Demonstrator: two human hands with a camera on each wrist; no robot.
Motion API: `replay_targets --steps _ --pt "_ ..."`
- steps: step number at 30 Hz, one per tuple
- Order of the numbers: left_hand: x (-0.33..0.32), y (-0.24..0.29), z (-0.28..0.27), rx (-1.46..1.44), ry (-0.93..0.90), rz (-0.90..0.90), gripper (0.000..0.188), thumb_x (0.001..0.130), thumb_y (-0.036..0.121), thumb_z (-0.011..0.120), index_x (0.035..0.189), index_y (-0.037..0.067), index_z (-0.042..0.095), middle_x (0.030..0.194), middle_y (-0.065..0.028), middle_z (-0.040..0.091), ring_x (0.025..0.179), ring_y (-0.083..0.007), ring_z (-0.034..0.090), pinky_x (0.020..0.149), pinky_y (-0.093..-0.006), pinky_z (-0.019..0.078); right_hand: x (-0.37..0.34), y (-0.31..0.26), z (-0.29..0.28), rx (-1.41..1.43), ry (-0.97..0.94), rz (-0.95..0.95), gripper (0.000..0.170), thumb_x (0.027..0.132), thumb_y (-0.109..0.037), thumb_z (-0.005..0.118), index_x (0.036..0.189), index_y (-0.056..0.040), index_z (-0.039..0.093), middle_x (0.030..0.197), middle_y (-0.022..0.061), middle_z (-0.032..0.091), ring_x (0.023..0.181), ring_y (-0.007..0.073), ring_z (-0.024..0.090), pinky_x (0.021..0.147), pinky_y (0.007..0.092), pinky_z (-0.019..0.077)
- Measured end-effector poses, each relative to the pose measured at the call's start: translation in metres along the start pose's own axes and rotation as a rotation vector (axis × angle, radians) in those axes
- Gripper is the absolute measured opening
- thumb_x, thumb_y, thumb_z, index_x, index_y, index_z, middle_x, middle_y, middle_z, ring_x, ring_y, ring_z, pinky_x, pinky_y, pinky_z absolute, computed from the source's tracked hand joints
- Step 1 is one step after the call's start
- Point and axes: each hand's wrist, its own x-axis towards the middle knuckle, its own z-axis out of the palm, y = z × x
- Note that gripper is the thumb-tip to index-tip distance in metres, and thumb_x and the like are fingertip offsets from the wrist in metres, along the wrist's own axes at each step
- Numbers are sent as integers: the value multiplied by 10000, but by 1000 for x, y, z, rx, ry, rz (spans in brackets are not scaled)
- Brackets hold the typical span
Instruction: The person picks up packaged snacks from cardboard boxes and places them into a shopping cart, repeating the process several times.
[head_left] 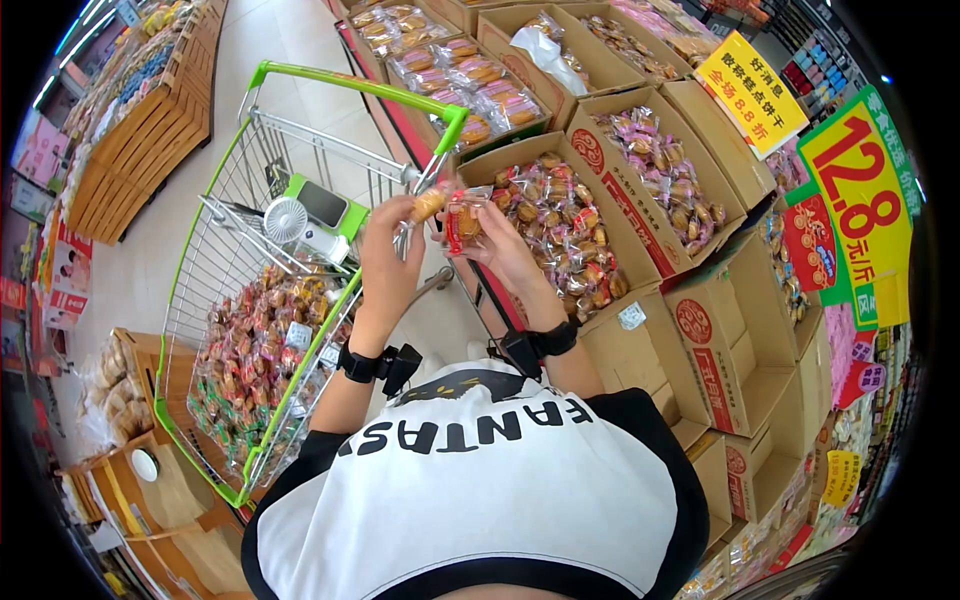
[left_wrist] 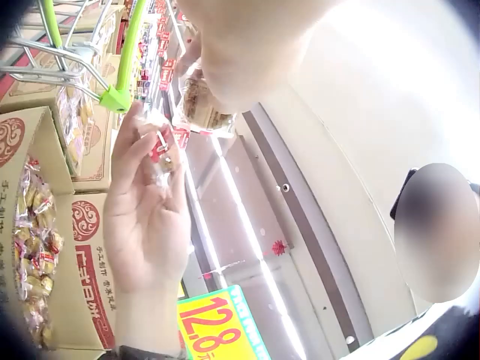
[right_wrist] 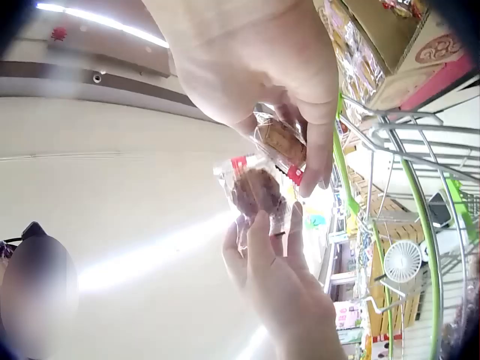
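Note:
The left hand [head_left: 388, 250] pinches a clear-wrapped brown pastry [head_left: 430, 203] in its fingertips, above the cart's green handle end. Close beside it, the right hand [head_left: 508, 254] grips a wrapped pastry with red printing [head_left: 466, 226]. In the right wrist view, the right hand [right_wrist: 262, 60] curls its fingers round one packet [right_wrist: 281, 142], and just below it the left hand [right_wrist: 289, 292] holds the other packet [right_wrist: 256, 192]. From the left wrist, the right hand [left_wrist: 148, 225] shows palm-side with its packet [left_wrist: 163, 154] between thumb and fingers.
A green-edged shopping cart [head_left: 262, 75] holds many wrapped pastries [head_left: 270, 350], a small white fan [head_left: 286, 220] and a phone-like device [head_left: 324, 205]. Cardboard boxes of wrapped pastries [head_left: 560, 230] stand at the right, beside an empty-looking box [head_left: 632, 350] and a 12.8 price sign [head_left: 855, 190].

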Motion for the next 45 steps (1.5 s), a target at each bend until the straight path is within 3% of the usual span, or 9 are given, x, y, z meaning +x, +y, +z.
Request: replay_targets --steps 1,3,7,14,21,31,33,37,45 --pt "-3 0 -5 4 9 -7 301 697 -36 545 980 27 463 978 -115 509 856 -244 500 692 -309 423 2 6 5 -3 -7 10 339 892 -261 313 1183 -86 319 1096 95 465 930 214 533 763 364 452" --pt "-7 1 -16 282 -45 266 327 635 -55 558 940 44 496 953 -100 515 846 -266 482 695 -330 410 6 19 14 47 68 23 364 891 -270 318 1211 -97 297 1101 72 458 966 184 504 791 355 436" --pt "-25 0 -31 316 -29 248 338 589 -53 569 901 72 536 947 -75 519 840 -268 465 709 -339 398 14 38 24 161 -60 111 380 882 -272 354 1212 -94 296 1097 53 456 984 141 469 815 319 408" --pt "-53 -8 -61 398 -16 122 371 586 -15 611 936 80 531 1020 -67 497 909 -266 430 766 -362 366 26 59 53 -58 -152 195 491 786 -166 543 1193 -51 295 1058 63 470 964 136 474 783 270 422" --pt "-78 0 -101 378 66 22 554 572 -6 628 1079 45 410 1086 -96 478 965 -295 438 822 -362 371 43 89 84 -88 -239 296 468 781 -161 537 1181 -64 314 1032 60 488 928 126 501 784 265 425" --pt "-137 1 -154 550 359 -338 451 685 36 593 1097 35 411 1108 -146 415 1012 -278 435 842 -342 359 43 152 130 -177 -365 515 510 746 -155 527 1152 -48 236 948 103 491 826 161 534 724 304 449" --pt "-149 2 -156 203 372 -566 418 724 52 573 1106 29 402 1095 -153 419 1000 -240 448 808 -309 384 44 163 134 -213 -364 571 515 740 -154 534 1147 -48 237 960 113 484 837 170 529 720 312 449" --pt "-179 -3 -162 143 344 -756 407 780 79 530 1143 12 357 1043 -136 474 899 -197 508 763 -292 413 43 179 145 -299 -516 649 435 732 -174 549 1071 -58 303 956 84 462 864 152 502 694 291 439" --pt "-224 -24 -177 -203 698 -814 380 814 63 477 1152 -27 329 1016 -136 497 893 -156 525 750 -247 432 37 189 191 -661 -699 719 427 761 -225 562 1100 -14 411 930 49 496 863 113 487 685 253 418"
